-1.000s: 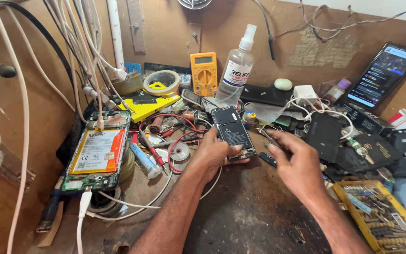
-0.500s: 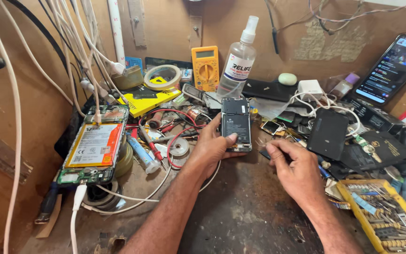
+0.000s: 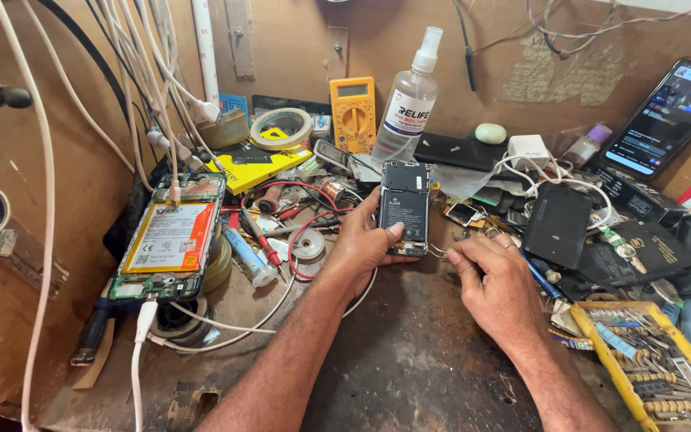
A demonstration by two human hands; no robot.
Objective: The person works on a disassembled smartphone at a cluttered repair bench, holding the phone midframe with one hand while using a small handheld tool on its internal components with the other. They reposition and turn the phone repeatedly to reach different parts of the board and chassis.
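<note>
Grip, left: your left hand (image 3: 361, 248) is clamped around the opened phone (image 3: 404, 206), thumb across its lower face, fingers behind it.
Grip, right: your right hand (image 3: 496, 280) has its fingertips pinched together just beside the phone's lower right corner; something thin may sit between them, but it is too small to tell.
Phone position, head view: you hold it tilted up off the workbench (image 3: 409, 360), back cover off, dark battery showing, at the middle of the bench in front of the spray bottle (image 3: 409, 100).
Around it, head view: red wires (image 3: 297, 232) loop under your left wrist; a second opened phone (image 3: 171, 240) with an orange-edged battery lies well to the left on a white cable; a yellow multimeter (image 3: 353, 112) leans on the back wall; a yellow parts tray (image 3: 649, 368) sits at the right edge.
Risk: your hold is one-handed and the phone is partly off the bench, so a push from the right could probably twist it loose onto the clutter.
Risk: bare metal bits lie near the open board; a slip could scratch or short it.
Materials: the bench is dark, stained and rough; the phone is flat, rectangular, matte black; the bottle is clear plastic; the cables are smooth and rubbery.
</note>
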